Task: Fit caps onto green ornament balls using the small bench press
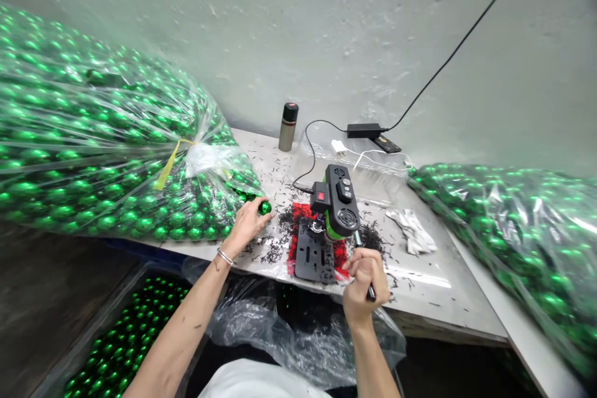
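A shiny green ball [265, 208] is pinched between the thumb and fingers of my left hand [249, 221], beside the opening of a big clear bag of green balls [116, 155]. My right hand [366, 280] is wrapped round a black handle [370, 293] that joins a black machine [342, 199] with a red switch and a green band. Below the machine lies a black slotted plate [314, 255] on a red mat [293, 249]. Small black bits are scattered around both.
A second bag of green balls [517, 230] lies at the right. White gloves [413, 231], a flask [288, 127], a clear plastic tray [373, 189] and a power adapter [364, 130] are on the table. A bin of green balls [125, 329] stands below left.
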`<state>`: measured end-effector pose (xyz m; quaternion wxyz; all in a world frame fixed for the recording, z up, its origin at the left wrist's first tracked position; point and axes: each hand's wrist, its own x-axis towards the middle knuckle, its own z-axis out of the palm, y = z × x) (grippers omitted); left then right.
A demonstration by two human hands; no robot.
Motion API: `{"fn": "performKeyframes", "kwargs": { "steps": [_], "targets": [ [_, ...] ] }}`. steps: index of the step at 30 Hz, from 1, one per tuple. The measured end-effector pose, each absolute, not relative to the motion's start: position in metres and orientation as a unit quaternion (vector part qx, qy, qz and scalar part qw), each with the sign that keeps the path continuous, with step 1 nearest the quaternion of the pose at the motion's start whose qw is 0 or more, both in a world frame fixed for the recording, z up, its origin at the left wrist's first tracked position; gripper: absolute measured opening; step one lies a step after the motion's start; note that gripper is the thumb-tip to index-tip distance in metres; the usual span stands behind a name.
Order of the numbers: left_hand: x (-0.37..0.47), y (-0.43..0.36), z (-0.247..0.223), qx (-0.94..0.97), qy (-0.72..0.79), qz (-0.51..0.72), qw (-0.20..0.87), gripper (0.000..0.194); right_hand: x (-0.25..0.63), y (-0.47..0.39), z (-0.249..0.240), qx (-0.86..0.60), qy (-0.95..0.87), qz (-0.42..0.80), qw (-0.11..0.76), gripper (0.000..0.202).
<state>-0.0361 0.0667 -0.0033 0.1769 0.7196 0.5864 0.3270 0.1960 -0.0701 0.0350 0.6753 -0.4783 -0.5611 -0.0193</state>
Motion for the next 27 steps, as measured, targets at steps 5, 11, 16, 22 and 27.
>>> {"fn": "performKeyframes", "kwargs": {
  "steps": [5, 11, 16, 22, 27],
  "targets": [
    [-0.032, 0.049, 0.008, 0.622, 0.568, 0.442, 0.31, 0.041, 0.197, -0.07, 0.036, -0.47, -0.571, -0.027, 0.673, 0.033],
    [-0.01, 0.024, 0.022, 0.502, 0.512, 0.449, 0.533, 0.052, 0.197, -0.071, 0.036, -0.472, -0.571, -0.02, 0.672, 0.032],
    [0.017, 0.01, 0.002, 0.362, 0.434, 0.465, 0.682, 0.046, 0.196, -0.072, 0.038, -0.472, -0.577, -0.025, 0.666, 0.033],
    [0.043, 0.001, -0.026, 0.479, 0.479, 0.39, 0.624, 0.045, 0.196, -0.073, 0.041, -0.472, -0.591, -0.019, 0.654, 0.031],
    [0.055, -0.004, -0.034, 0.651, 0.495, 0.332, 0.47, 0.042, 0.196, -0.073, 0.043, -0.471, -0.597, -0.025, 0.649, 0.03]
  ]
}}
